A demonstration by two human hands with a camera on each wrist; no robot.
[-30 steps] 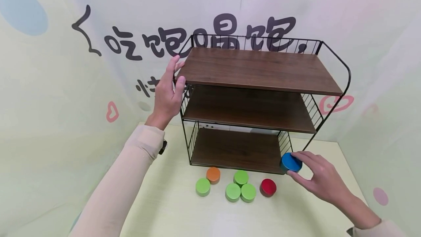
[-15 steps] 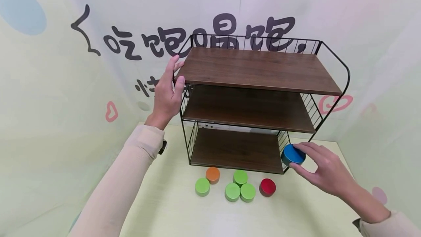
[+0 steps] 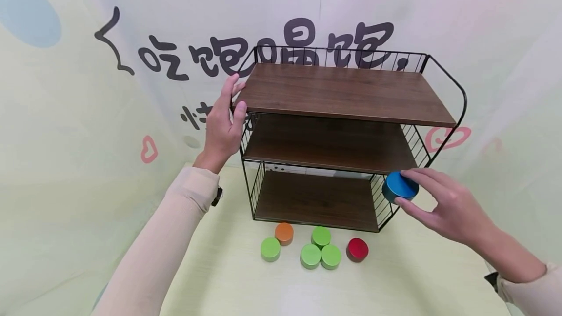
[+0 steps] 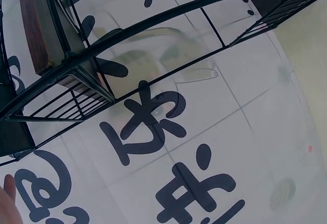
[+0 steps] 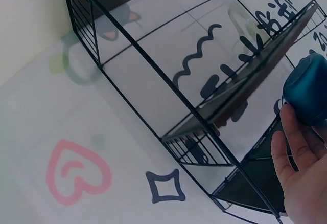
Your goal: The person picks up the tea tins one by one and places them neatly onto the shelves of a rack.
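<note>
A blue round tin (image 3: 400, 187), short and cylindrical, is pinched between the thumb and fingers of my right hand (image 3: 452, 206). It is tilted, held beside the rack's lower right side and just below the middle shelf's right front corner. In the right wrist view, the tin (image 5: 308, 88) shows a narrower rim at its top. My left hand (image 3: 221, 128) grips the top left front corner of a three-level rack (image 3: 347, 94), thumb on the shelf edge. Only a fingertip (image 4: 9, 191) of that hand shows in the left wrist view.
On the pale table (image 3: 290, 291), before the rack, stand an orange tin (image 3: 284, 233), several green tins (image 3: 331, 256) and a red tin (image 3: 357, 249). Black wire sides frame the brown shelves. A printed cloth wall (image 3: 110, 135) closes in the back and sides.
My right hand has lifted the blue tin from near the rack's bottom right front corner, up and slightly right. The left hand has stayed at the rack's corner.
</note>
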